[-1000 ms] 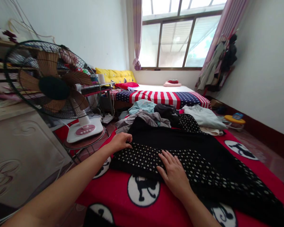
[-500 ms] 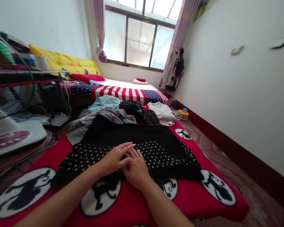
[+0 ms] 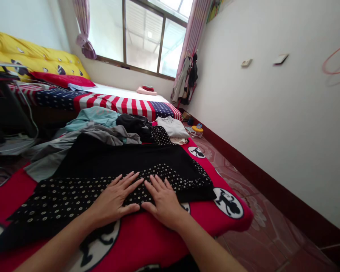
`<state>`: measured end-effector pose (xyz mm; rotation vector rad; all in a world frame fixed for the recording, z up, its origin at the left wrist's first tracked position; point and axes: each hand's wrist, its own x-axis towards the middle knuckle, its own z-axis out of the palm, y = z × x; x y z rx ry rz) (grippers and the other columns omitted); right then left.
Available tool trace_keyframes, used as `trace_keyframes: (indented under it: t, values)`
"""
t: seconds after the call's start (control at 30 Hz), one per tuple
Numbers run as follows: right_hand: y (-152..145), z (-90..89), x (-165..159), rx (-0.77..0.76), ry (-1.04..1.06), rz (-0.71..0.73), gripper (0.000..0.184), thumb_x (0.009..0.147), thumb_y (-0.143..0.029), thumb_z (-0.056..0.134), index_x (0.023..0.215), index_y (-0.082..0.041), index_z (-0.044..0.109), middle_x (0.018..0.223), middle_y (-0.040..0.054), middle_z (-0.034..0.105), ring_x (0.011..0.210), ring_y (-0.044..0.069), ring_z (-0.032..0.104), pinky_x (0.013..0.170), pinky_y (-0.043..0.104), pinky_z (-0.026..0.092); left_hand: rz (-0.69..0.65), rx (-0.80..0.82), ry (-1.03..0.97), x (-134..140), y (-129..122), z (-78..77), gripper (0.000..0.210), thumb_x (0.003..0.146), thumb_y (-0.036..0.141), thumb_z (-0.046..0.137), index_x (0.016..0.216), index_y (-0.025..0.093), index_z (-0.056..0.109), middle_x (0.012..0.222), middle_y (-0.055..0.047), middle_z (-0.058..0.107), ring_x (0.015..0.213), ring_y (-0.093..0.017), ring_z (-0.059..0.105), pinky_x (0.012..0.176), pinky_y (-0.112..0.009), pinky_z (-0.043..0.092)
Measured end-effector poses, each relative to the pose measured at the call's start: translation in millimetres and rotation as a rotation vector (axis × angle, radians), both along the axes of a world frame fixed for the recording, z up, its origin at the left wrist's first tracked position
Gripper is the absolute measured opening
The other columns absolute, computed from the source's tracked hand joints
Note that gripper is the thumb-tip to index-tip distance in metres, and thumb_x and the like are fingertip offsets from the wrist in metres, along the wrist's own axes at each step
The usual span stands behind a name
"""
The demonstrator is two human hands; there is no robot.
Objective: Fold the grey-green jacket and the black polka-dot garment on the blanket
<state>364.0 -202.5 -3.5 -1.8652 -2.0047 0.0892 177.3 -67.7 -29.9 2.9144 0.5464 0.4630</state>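
Note:
A black garment with a band of white-dotted fabric (image 3: pixel 73 192) lies spread over a red cloth (image 3: pixel 147 241) printed with dark figures in pale ovals. My left hand (image 3: pixel 115 200) rests flat on the dotted band, fingers spread. Beside it, my right hand (image 3: pixel 164 200) also lies flat on the band with fingers apart. The two hands are close together but not overlapping, and neither grips the fabric. Plain black fabric (image 3: pixel 124 158) stretches beyond the fingertips.
Behind the garment lie a grey garment (image 3: pixel 53 147), a light blue one (image 3: pixel 93 117), a black bundle (image 3: pixel 134 126) and a folded white garment (image 3: pixel 172 126). A bed with a striped, starred cover (image 3: pixel 113 104) stands farther back. A small yellow stool (image 3: pixel 197 129) is on the floor at right.
My hands, overlapping before, have separated and now lie flat side by side with fingers spread. The view has turned right, so the scene shifts left.

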Motion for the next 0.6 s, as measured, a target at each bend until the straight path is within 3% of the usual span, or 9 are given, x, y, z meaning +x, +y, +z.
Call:
trace_keyframes:
  t: [0.13,0.2,0.37,0.5,0.6]
  values:
    - [-41,15.4,69,0.151,-0.008,-0.136,0.023,0.089,-0.027,0.054,0.108,-0.024,0.067,0.127,0.0076,0.062,0.121,0.023,0.054,0.110,0.053,0.028,-0.091,-0.070,-0.043,-3,-7,4.2,0.084,0.071,0.062,0.065,0.145,0.040,0.031,0.154,-0.001,0.029,0.140,-0.030,0.031,0.116,-0.053,0.020]
    - [-62,17.5,103,0.282,0.011,-0.244,0.020,0.090,-0.022,0.050,0.097,-0.023,0.069,0.113,0.0083,0.068,0.108,0.022,0.061,0.105,0.051,0.037,-0.119,-0.098,-0.069,-5,-12,4.7,0.079,0.073,0.058,0.066,0.144,0.042,0.033,0.153,0.001,0.032,0.139,-0.029,0.035,0.116,-0.052,0.023]
    - [-97,-0.3,152,0.244,0.063,-0.372,0.026,0.086,-0.031,0.057,0.109,-0.021,0.065,0.116,0.0097,0.063,0.110,0.024,0.059,0.097,0.043,0.047,-0.116,-0.094,-0.076,-8,-27,4.1,0.063,0.084,0.046,0.058,0.143,0.041,0.036,0.153,0.003,0.031,0.138,-0.027,0.037,0.116,-0.051,0.025]
    - [-103,-10.8,156,0.209,0.015,-0.384,0.028,0.086,-0.032,0.054,0.111,-0.022,0.064,0.115,0.0093,0.060,0.110,0.025,0.058,0.097,0.044,0.047,-0.089,-0.094,0.009,-26,-32,10.1,0.062,0.088,0.039,0.052,0.145,0.042,0.030,0.155,0.005,0.025,0.141,-0.025,0.031,0.117,-0.049,0.023]
    - [-105,-6.7,149,0.205,-0.085,-0.331,0.040,0.081,-0.028,0.058,0.121,-0.025,0.060,0.130,0.0100,0.052,0.122,0.028,0.050,0.102,0.047,0.043,-0.031,-0.085,0.069,-59,-27,15.8,0.068,0.086,0.033,0.052,0.147,0.044,0.024,0.155,0.007,0.023,0.142,-0.024,0.029,0.116,-0.049,0.024]
